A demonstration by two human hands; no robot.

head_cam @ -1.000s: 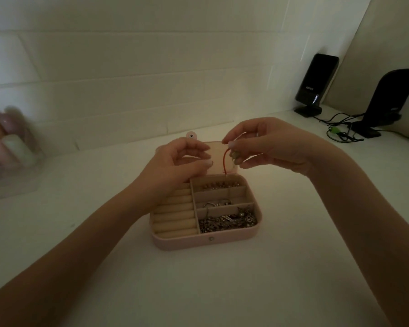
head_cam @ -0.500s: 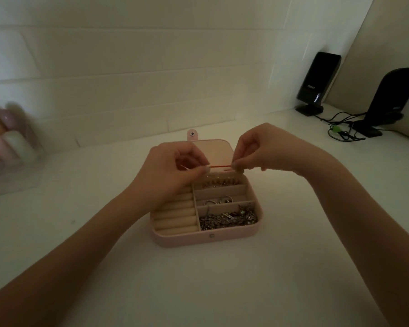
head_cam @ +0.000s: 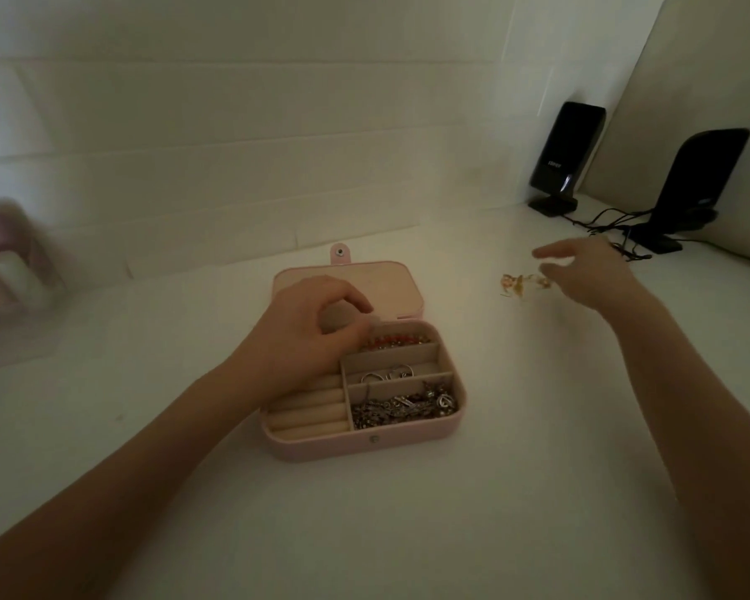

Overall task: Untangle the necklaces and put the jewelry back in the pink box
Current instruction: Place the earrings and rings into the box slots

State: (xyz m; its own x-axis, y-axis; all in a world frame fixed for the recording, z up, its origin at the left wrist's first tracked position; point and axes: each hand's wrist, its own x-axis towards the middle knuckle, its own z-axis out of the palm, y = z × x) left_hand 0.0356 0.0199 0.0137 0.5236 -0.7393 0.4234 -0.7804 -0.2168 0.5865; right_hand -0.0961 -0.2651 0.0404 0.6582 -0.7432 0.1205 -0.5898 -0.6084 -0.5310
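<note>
The pink box [head_cam: 364,443] lies open on the white table, its lid [head_cam: 390,283] flat behind it. A red beaded strand [head_cam: 397,339] lies in the back right compartment. Below it are silver rings [head_cam: 386,375] and a pile of silver chains [head_cam: 403,407]. My left hand [head_cam: 308,335] hovers over the box's back left with loosely curled fingers, thumb and index apart, the thumb tip at the strand's end. My right hand [head_cam: 581,275], blurred, reaches out to the right with spread fingers beside a small gold piece of jewelry [head_cam: 520,285] on the table.
Two black speakers [head_cam: 566,153] [head_cam: 698,184] stand at the back right with tangled cables [head_cam: 611,227] between them. Blurred pastel bottles [head_cam: 5,262] sit at the far left. A tiled wall runs close behind the box. Cream ring rolls [head_cam: 308,413] fill the box's left half.
Both hands held the red strand stretched over the box. Now the strand lies in the back compartment, and my right hand has let go and swung right toward the gold piece.
</note>
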